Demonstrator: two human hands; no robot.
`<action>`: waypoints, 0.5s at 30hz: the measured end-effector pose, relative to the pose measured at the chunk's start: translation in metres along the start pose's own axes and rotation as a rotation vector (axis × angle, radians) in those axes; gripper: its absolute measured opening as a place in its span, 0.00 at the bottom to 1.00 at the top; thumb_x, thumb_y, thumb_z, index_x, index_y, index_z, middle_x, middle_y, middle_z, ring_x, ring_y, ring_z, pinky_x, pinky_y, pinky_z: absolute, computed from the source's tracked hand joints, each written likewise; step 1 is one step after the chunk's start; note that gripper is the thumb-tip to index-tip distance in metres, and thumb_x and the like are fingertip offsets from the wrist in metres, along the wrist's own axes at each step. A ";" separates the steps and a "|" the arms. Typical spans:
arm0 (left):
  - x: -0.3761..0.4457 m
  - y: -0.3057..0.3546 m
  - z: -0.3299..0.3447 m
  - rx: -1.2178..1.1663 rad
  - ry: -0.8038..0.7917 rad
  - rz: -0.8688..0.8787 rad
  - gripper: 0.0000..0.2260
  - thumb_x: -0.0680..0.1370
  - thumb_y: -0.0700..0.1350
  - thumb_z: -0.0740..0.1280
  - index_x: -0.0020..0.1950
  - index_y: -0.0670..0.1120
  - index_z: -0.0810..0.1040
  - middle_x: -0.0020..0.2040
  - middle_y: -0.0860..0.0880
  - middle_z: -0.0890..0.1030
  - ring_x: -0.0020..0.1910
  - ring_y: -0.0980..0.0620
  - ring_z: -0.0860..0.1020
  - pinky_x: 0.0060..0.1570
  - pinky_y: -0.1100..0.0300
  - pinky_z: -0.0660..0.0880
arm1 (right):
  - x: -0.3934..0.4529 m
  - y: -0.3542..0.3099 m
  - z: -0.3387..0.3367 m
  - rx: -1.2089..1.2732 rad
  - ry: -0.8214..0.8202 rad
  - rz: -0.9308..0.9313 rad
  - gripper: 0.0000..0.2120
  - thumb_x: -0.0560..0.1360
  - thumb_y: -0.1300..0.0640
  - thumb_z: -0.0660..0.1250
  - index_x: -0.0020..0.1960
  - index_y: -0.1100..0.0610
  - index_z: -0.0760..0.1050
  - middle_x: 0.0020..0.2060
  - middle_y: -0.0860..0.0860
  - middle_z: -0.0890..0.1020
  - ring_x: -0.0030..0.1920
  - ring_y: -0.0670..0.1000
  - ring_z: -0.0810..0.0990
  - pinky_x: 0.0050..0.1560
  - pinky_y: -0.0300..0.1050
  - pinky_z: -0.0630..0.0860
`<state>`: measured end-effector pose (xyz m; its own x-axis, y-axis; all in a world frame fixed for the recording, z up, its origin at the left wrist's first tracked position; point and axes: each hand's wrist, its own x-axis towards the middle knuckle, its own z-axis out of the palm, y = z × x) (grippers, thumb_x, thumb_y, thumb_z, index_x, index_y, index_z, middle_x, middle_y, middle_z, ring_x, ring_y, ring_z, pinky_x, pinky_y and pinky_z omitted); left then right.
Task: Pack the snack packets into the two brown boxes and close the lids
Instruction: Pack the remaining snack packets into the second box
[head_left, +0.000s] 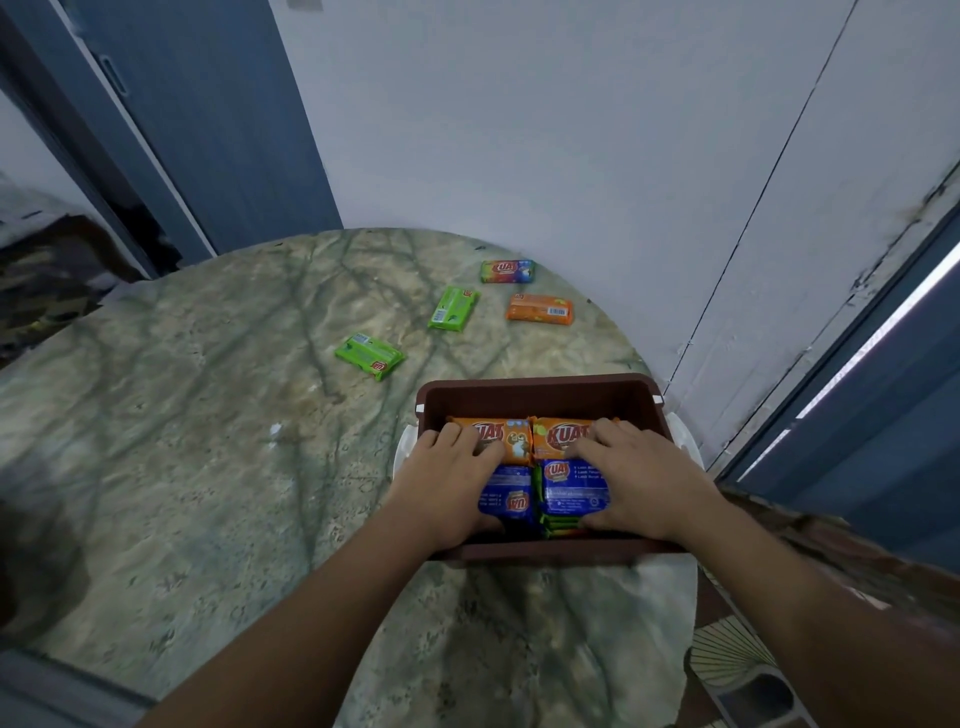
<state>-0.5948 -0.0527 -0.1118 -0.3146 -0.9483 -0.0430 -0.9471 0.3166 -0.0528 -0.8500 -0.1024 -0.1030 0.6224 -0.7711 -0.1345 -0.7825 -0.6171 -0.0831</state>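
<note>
While both hands work inside the brown box, which sits at the near right of the table, the packets in it lie in tight flat stacks. The left hand rests on the left orange packet and the blue packet nearer the person, fingers spread and fairly straight, pressing rather than grasping. The right hand lies likewise across the right orange packet and the second blue packet, its fingers flat on the wrappers. Green packet edges show beneath that blue packet, so the box holds more than one layer.

Four packets remain loose beyond the box: a green packet to the far left of the box, a second green packet farther back, an orange packet behind the box, and a multicoloured packet farthest from it.

Handling, judged from appearance:
- Each packet is probably light, with a glossy film wrapper likely to slide under a fingertip.
- Contents appear block-shaped and moderately firm; hard squeezing may crush them.
- Take hold across the short width, thumb on one long edge and fingers on the other.
- Seat packets flat, pressing with open palms to level the layer.

Only one box is visible, and its lid cannot be identified with certainty.
</note>
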 end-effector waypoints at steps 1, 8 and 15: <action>0.000 0.000 0.000 -0.003 -0.007 -0.001 0.36 0.69 0.73 0.67 0.70 0.56 0.65 0.64 0.50 0.71 0.61 0.48 0.67 0.63 0.50 0.68 | 0.001 0.000 0.000 0.006 0.003 0.000 0.41 0.67 0.29 0.72 0.74 0.43 0.62 0.67 0.45 0.69 0.65 0.47 0.68 0.64 0.46 0.69; 0.004 -0.001 -0.005 -0.065 -0.081 0.006 0.37 0.68 0.78 0.62 0.70 0.58 0.67 0.64 0.53 0.72 0.63 0.50 0.67 0.64 0.50 0.67 | 0.001 0.000 0.000 -0.002 -0.007 -0.006 0.38 0.65 0.27 0.71 0.69 0.42 0.65 0.64 0.44 0.70 0.63 0.46 0.69 0.61 0.46 0.70; 0.024 0.016 -0.019 0.016 -0.200 0.113 0.36 0.72 0.61 0.74 0.75 0.50 0.66 0.70 0.47 0.70 0.69 0.44 0.68 0.67 0.46 0.69 | 0.002 0.000 0.000 -0.008 -0.026 -0.008 0.39 0.65 0.28 0.72 0.69 0.41 0.65 0.63 0.44 0.70 0.62 0.47 0.68 0.61 0.46 0.70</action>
<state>-0.6188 -0.0704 -0.0952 -0.3984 -0.8835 -0.2462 -0.9049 0.4225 -0.0517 -0.8486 -0.1044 -0.1030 0.6275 -0.7621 -0.1592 -0.7775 -0.6242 -0.0766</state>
